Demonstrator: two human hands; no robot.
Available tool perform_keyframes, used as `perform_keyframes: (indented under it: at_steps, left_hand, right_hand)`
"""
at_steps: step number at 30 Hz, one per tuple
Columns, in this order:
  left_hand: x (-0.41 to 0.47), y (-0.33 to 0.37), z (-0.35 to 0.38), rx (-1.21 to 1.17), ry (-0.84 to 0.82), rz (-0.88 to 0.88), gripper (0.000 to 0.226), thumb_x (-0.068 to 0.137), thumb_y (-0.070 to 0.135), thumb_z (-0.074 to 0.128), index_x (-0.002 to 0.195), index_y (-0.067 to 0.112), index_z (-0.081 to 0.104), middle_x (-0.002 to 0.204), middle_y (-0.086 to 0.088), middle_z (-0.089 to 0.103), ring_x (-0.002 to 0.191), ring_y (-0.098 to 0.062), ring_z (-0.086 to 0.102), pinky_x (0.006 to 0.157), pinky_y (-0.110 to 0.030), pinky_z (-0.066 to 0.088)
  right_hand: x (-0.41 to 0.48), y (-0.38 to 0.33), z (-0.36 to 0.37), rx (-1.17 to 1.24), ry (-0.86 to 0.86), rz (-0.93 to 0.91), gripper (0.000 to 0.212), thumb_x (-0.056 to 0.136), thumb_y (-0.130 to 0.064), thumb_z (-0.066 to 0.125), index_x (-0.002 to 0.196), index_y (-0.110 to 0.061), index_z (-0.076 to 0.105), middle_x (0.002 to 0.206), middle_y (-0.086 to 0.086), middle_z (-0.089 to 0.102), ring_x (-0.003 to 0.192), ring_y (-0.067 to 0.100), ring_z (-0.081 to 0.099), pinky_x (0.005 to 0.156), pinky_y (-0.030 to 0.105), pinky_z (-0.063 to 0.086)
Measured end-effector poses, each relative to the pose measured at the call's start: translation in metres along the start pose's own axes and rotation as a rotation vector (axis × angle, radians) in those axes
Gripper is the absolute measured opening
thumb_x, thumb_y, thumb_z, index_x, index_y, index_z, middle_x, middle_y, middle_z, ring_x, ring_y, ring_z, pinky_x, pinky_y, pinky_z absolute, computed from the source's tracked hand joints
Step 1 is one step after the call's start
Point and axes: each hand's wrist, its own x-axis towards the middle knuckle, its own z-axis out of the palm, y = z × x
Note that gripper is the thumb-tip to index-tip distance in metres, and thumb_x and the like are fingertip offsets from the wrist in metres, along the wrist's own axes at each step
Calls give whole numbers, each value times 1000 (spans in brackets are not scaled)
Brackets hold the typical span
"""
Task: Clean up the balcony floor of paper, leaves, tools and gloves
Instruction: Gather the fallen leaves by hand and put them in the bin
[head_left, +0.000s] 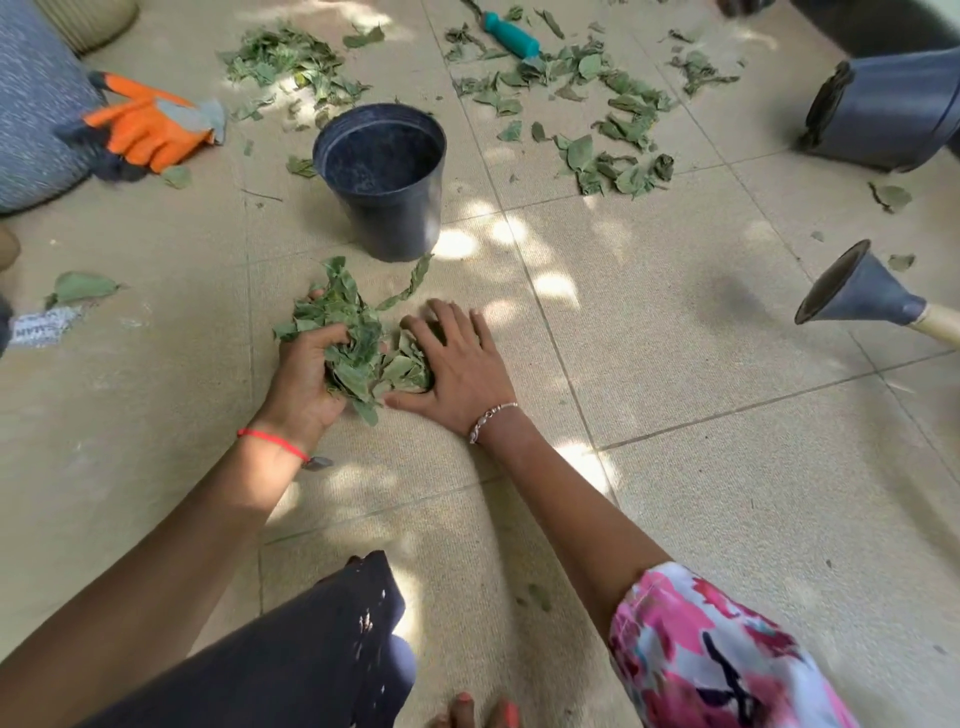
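A person is low on the tiled balcony floor (675, 322), both arms stretched forward. The landmark here is the black pot (382, 176), which stands upright and looks empty inside. Just in front of the pot, on the person's side, lies a small heap of leaves (358, 343). The left hand (306, 379) has its grip closed around one part of this heap, fingers curled into the leaves. The right hand (457, 364) lies flat and wide on the floor, palm down, touching the heap from the other side and holding nothing.

Left of the pot, an orange glove (145, 124) lies on the floor, touching a blue-grey cushion (36, 104). Behind the pot and to its left there is one scattered patch of leaves (291, 62). Behind it and to its right there is a bigger patch (602, 119), and a tool with a teal handle (511, 37) lies partly among these leaves. Far right of the pot, a second dark pot (888, 114) lies on its side, and nearer to the person a grey funnel-shaped spout (857, 291) comes in from the edge. Left of the pot and nearer to the person, a scrap of printed paper (44, 325) lies beside a single leaf (80, 287). Nothing stands between the hands and the pot.
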Motion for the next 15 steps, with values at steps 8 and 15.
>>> perform_keyframes:
  at_steps: [8,15]
  left_hand:
    - [3,-11,-10,23,37,32,30,86,-1,40,107,5,61,105,-14,62,90,-23,65,79,-35,56]
    - [-1,-7,-10,-1,-2,43,35,80,2,55,53,14,74,67,1,72,64,-8,69,64,-19,56]
  right_hand:
    - [6,-22,10,-117,140,-35,58,79,-57,53,120,-16,52,113,3,55,105,25,49,93,42,38]
    - [6,-13,0,-115,90,1,39,97,-42,34,117,-11,47,115,6,52,103,26,50,67,34,40]
